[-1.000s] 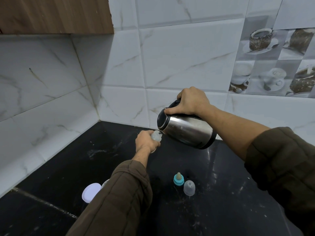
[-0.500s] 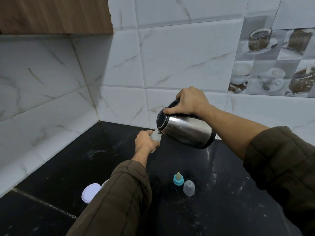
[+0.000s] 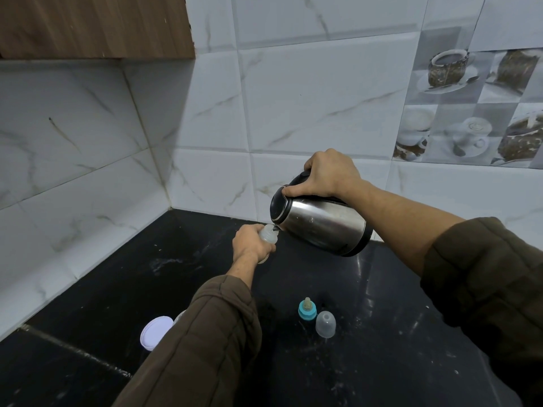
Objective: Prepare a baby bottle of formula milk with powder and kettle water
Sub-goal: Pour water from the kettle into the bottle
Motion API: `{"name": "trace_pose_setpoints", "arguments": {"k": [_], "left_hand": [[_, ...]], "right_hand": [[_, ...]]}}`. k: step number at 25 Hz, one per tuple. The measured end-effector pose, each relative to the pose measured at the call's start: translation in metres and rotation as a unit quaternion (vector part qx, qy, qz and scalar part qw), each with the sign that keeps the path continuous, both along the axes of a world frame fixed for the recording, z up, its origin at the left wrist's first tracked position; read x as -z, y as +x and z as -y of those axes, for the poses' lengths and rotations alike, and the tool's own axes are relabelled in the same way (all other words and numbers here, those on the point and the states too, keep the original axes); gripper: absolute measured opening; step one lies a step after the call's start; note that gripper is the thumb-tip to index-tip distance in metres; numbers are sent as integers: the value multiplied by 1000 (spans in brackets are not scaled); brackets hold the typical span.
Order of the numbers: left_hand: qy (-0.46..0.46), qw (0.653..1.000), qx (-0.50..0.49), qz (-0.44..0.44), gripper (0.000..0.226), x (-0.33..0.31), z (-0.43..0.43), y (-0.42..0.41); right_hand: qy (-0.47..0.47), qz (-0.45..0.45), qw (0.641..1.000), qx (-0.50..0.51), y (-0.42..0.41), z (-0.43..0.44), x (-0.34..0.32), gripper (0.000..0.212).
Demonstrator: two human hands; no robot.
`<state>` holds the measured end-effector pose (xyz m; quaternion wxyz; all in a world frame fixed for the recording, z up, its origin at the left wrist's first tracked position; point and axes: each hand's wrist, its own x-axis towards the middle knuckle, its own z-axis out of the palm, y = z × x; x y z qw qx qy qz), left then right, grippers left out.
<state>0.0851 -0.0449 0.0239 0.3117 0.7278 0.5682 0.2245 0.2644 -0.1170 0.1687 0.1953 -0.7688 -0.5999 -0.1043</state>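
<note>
While fingers grip bottle (image 3: 268,237) and kettle (image 3: 321,226), black counter (image 3: 382,333) meets marbled wall tiles (image 3: 308,98).

Both arms wear dark olive-brown quilted jacket sleeves (image 3: 205,342), stitched in padded channels, pushed back to bare the forearms; left hand (image 3: 249,243) and right hand (image 3: 329,174) ungloved.

Soft, even, rather dim light is cast over the scene. A pale sheen is seen on the black countertop (image 3: 382,289), and broad highlights on the steel kettle (image 3: 320,224). Tile lines are bowed by wide-angle distortion near the edges. Focus is held sharp throughout.
</note>
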Motion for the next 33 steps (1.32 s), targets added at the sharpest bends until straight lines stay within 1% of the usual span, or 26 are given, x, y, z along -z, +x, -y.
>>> {"name": "trace_pose_setpoints", "arguments": {"k": [15, 33], "left_hand": [[9, 1000, 9, -14, 56, 0, 1, 0], [6, 1000, 12, -1, 56, 1, -5, 6]], "right_hand": [[2, -4, 1000, -9, 1, 0, 3, 75], [2, -10, 1000, -9, 5, -4, 0, 73]]}}
